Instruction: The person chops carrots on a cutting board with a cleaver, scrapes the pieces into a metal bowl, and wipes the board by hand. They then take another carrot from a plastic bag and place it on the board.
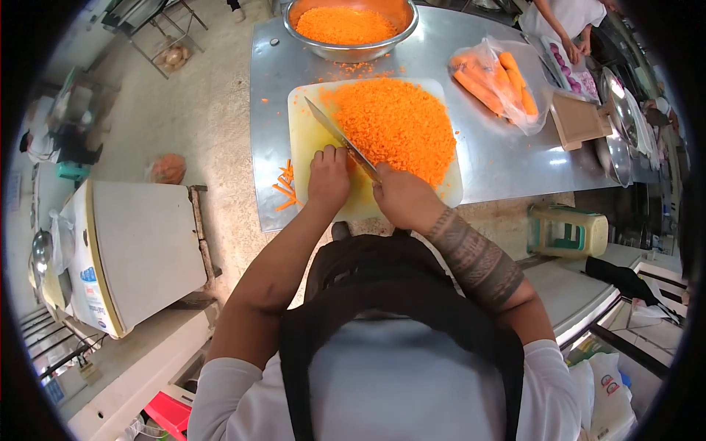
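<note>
My right hand (pixel 408 197) is closed around the handle of a kitchen knife (pixel 334 128), whose blade points up and to the left over the cutting board (pixel 305 110). A wide heap of finely chopped carrot (pixel 401 125) covers the board's right side, against the blade. Left of the knife, my left hand (pixel 329 176) rests on the board with its fingers curled close to the blade. What those fingers hold, if anything, is hidden. Thin carrot strips (pixel 285 187) lie on the metal table (pixel 272 73) beside the board's left edge.
A steel bowl (pixel 353 53) of chopped carrot stands beyond the board. To the right lies a plastic bag of whole carrots (pixel 500 81). Farther right, another person's hands (pixel 577 48) are over a tray of purple pieces (pixel 566 70). A brown box (pixel 577 121) sits near them.
</note>
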`<state>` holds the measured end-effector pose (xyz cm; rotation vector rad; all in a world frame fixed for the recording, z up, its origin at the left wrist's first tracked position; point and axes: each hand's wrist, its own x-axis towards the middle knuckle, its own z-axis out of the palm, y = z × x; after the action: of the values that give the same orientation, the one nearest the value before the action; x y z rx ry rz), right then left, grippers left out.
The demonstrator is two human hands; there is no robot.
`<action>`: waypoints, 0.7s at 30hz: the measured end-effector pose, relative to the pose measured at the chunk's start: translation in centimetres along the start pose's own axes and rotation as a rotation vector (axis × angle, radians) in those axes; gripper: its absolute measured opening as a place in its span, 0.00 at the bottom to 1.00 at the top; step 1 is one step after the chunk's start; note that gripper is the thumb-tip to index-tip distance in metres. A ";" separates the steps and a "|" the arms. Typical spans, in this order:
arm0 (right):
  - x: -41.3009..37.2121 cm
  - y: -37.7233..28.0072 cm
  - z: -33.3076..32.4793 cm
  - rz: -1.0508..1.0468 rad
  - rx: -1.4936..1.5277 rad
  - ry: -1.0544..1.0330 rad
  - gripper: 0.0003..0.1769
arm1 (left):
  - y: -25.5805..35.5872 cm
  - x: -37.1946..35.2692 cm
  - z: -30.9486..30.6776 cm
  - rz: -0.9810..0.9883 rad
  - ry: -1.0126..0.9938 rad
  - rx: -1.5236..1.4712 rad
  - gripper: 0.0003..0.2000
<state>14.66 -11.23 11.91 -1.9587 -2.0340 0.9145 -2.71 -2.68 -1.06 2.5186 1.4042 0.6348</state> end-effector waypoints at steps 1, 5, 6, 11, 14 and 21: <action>-1.1 -0.7 -1.3 -0.041 0.002 0.032 0.15 | -0.1 0.2 0.0 0.004 0.002 0.004 0.11; -0.4 1.2 2.6 0.025 0.016 0.049 0.15 | 0.3 0.3 -0.4 -0.017 0.000 -0.025 0.10; -0.3 0.9 2.2 0.037 0.004 0.038 0.15 | 0.3 0.2 -0.3 -0.003 0.015 -0.035 0.10; -1.7 -1.2 -1.2 -0.047 0.063 0.054 0.15 | -0.3 0.1 0.0 0.010 0.043 -0.059 0.09; -0.4 0.7 3.4 0.052 0.068 0.076 0.15 | -0.3 0.2 0.0 -0.009 0.027 -0.077 0.09; 0.1 -0.2 1.3 -0.008 0.033 0.081 0.15 | -0.7 -0.3 -2.2 0.013 -0.133 -0.022 0.13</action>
<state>13.78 -11.54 11.00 -1.9365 -1.9682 0.8474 -4.39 -2.64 0.55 2.5041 1.3285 0.4731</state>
